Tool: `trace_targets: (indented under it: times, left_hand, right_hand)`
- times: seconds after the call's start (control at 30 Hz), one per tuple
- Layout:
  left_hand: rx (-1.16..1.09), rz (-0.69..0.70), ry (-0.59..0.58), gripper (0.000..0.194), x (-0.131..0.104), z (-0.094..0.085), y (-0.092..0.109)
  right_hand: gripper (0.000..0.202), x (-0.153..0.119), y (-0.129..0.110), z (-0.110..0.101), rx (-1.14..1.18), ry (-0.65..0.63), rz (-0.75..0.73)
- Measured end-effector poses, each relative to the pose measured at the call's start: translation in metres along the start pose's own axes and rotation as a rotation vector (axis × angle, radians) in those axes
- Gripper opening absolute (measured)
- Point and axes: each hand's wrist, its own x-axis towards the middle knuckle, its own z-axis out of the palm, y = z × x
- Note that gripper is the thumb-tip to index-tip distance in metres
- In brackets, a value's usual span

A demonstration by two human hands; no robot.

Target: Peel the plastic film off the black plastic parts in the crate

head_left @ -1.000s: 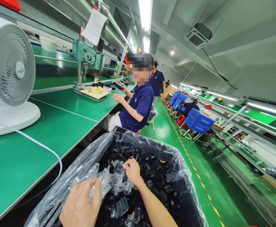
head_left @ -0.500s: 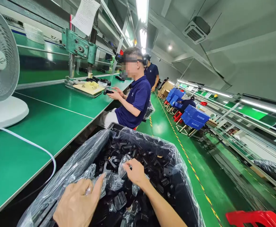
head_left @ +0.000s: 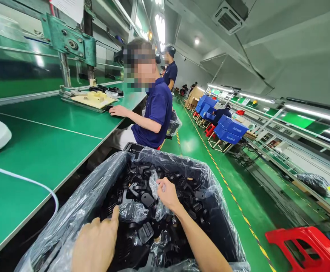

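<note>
Our right hand (head_left: 167, 193) pinching clear plastic liner (head_left: 153, 181) at lower centre, left hand (head_left: 97, 243) spread loosely on it, black parts (head_left: 142, 196) beneath

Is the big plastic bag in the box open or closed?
Open. The clear plastic bag is spread wide over the bin's edges, so the black plastic parts inside show. Both the left hand and right hand reach inside.

My right hand (head_left: 167, 193) pinches clear film (head_left: 154, 185) over the black parts (head_left: 179, 181) in the lined bin (head_left: 133, 148). My left hand (head_left: 97, 243) lies on the liner (head_left: 77, 211) at the near rim, thumb toward a crumpled fold. Green bench (head_left: 48, 139) to my left with a white cable (head_left: 17, 177) and a press (head_left: 68, 41). A seated co-worker (head_left: 153, 113) has a hand on the bench. Red stool (head_left: 306, 247) at right.
</note>
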Motion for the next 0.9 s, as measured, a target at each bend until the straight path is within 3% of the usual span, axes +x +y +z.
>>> trace_targets:
  times: [0.2, 0.33, 0.43, 0.53, 0.63, 0.73, 0.83, 0.9]
  left_hand:
    - [-0.04, -0.016, 0.072, 0.042, 0.012, 0.005, 0.0]
    - [-0.1, -0.046, 0.167, 0.047, 0.012, -0.001, -0.004]
    - [-0.275, -0.214, 0.211, 0.047, 0.014, -0.007, -0.004]
    - [-0.494, -0.383, 0.11, 0.046, 0.017, -0.015, -0.005]
    - [-0.63, -0.49, -0.023, 0.044, 0.02, -0.025, -0.009]
    - [-0.764, -0.56, -0.039, 0.039, 0.019, -0.032, -0.012]
    - [-0.736, -0.464, 0.114, 0.032, 0.013, -0.031, -0.014]
    - [-0.724, -0.444, 0.177, 0.027, 0.009, -0.026, -0.013]
  right_hand:
    - [0.015, -0.035, -0.001, -0.044, -0.054, 0.024, 0.054]
    - [0.029, -0.063, 0.012, -0.052, -0.075, -0.132, 0.098]
    - [0.016, -0.082, 0.022, -0.041, -0.042, -0.387, 0.031]
    - [0.02, -0.098, 0.028, -0.017, -0.044, -0.606, -0.039]
    - [0.029, -0.105, 0.033, 0.006, -0.055, -0.713, -0.048]
    - [0.031, -0.102, 0.04, 0.011, -0.003, -0.718, -0.015]
    - [0.014, -0.096, 0.047, -0.004, 0.131, -0.658, 0.027]
    - [0.016, -0.09, 0.051, -0.018, 0.262, -0.594, 0.068]
